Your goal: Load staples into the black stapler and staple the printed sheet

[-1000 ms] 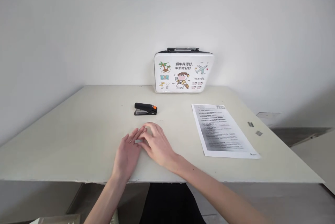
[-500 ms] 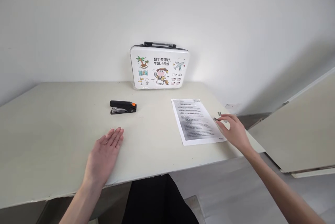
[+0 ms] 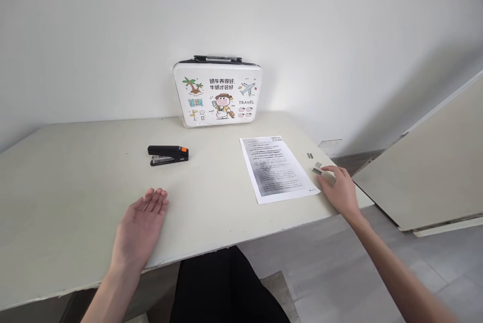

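My left hand (image 3: 140, 223) lies flat and open on the pale table (image 3: 75, 177), fingers together, holding nothing. My right hand (image 3: 338, 188) is at the table's right edge, fingers curled, with its fingertips pinched on a small grey strip of staples (image 3: 316, 171) that rests on or just above the tabletop. Another staple strip (image 3: 318, 165) lies right beside it and a third (image 3: 310, 155) a little farther back. A printed sheet of paper (image 3: 277, 168) lies just left of my right hand. A black stapler (image 3: 168, 155) with an orange tip sits beyond my left hand.
A white carry case (image 3: 218, 92) with cartoon travel pictures stands upright against the wall at the back of the table. A pale board (image 3: 426, 177) slants beside the table on the right, with a floor gap between. The table's front edge is chipped.
My right hand carried a staple strip from the middle of the table, by my left hand, to the right edge near the other strips. My left hand stayed flat. The view turned right.
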A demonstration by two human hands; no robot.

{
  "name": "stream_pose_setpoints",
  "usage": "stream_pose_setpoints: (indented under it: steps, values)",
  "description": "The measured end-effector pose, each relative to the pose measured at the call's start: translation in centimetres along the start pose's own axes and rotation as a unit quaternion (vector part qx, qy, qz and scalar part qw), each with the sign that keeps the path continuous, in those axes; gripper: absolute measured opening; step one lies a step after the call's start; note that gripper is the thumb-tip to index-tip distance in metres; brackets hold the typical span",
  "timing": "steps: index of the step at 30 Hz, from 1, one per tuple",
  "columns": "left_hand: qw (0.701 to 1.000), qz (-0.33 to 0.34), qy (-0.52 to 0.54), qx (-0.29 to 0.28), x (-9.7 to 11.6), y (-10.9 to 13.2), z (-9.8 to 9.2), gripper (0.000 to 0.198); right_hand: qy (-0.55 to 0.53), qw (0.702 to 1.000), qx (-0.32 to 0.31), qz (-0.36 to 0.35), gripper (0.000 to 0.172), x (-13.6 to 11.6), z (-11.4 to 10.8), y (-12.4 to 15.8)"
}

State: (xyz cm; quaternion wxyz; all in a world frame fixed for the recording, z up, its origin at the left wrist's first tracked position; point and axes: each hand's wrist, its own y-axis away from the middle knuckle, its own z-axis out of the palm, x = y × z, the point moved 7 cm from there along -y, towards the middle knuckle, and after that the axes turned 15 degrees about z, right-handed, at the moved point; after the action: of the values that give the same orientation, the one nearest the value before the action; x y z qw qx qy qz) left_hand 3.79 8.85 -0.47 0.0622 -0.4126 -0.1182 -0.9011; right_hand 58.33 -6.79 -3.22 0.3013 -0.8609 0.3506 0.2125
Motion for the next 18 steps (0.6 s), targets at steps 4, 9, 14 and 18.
stream_pose_setpoints:
  steps: [4,9,14,18]
  values:
    - [1.000,0.001,0.011,-0.005,-0.1,0.0,0.2,0.024,-0.034,0.999,-0.012,-0.032,0.030,-1.6,-0.6,1.2]
    - [1.000,0.004,0.015,0.005,-0.1,0.0,0.0,0.026,-0.055,0.992,-0.076,-0.087,0.034,-5.1,-0.2,2.0]
    - [1.000,0.003,0.013,0.001,-0.2,-0.3,-0.2,0.023,-0.008,0.970,-0.217,-0.113,0.053,-8.0,3.1,2.0]
    - [1.000,-0.002,0.005,0.010,-0.2,-0.5,-0.5,0.022,0.049,0.956,-0.257,-0.135,0.062,-8.9,5.2,2.8]
